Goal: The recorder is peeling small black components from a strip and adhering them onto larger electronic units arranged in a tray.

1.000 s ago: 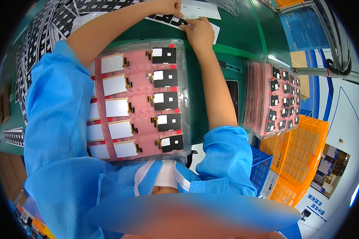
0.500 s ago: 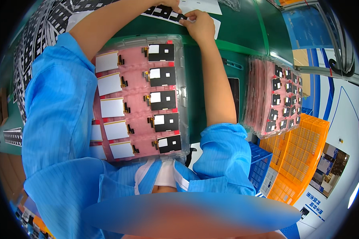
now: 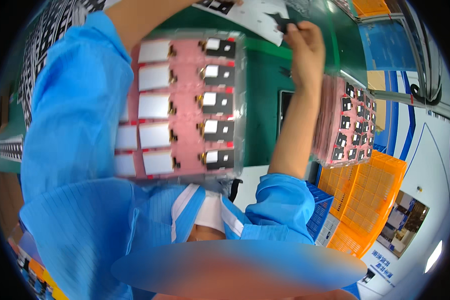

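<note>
Bright, even light. Motion blur softens bare right hand (image 3: 308,50), pink-lined clear plastic tray (image 3: 187,90). Glaring white strip (image 3: 433,256) lower right, possibly a lamp. Straight edges bend toward rim; corners black.

Electronics assembly workshop: green worktop (image 3: 263,100), parts tray (image 3: 187,107) at near edge, tray stack (image 3: 326,122) at right edge, crates (image 3: 367,185) beyond.

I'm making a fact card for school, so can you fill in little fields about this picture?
Right hand: pinching a black piece
Left hand: mostly out of view, near a white sheet
Nearest the body: pink tray with white panels and black-and-white panels
Right side: stacked pink trays, orange crate
</note>
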A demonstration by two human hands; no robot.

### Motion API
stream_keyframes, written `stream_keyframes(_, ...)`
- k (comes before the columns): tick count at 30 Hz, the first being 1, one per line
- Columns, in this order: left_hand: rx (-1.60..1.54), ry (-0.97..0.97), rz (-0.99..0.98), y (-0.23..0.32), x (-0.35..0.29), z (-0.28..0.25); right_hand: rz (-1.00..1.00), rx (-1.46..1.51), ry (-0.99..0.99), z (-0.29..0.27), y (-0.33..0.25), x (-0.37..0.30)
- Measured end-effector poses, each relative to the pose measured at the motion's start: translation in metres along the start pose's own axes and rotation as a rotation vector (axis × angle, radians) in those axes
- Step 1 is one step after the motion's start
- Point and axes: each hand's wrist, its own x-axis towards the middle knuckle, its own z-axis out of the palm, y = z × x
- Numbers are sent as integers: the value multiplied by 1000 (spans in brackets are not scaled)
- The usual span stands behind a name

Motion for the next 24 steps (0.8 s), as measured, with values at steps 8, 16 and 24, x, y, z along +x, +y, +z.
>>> stream_keyframes(8,48,319,286,94,-218,-102,-317,-167,-357,9,-97,-117)
stream_keyframes(16,-122,243,187,149,-439,-7,-112,-265,-617,67,-106,-163)
stream_keyframes(24,143,529,209,168,-449,33,-36,-333,-700,77,-100,-169)
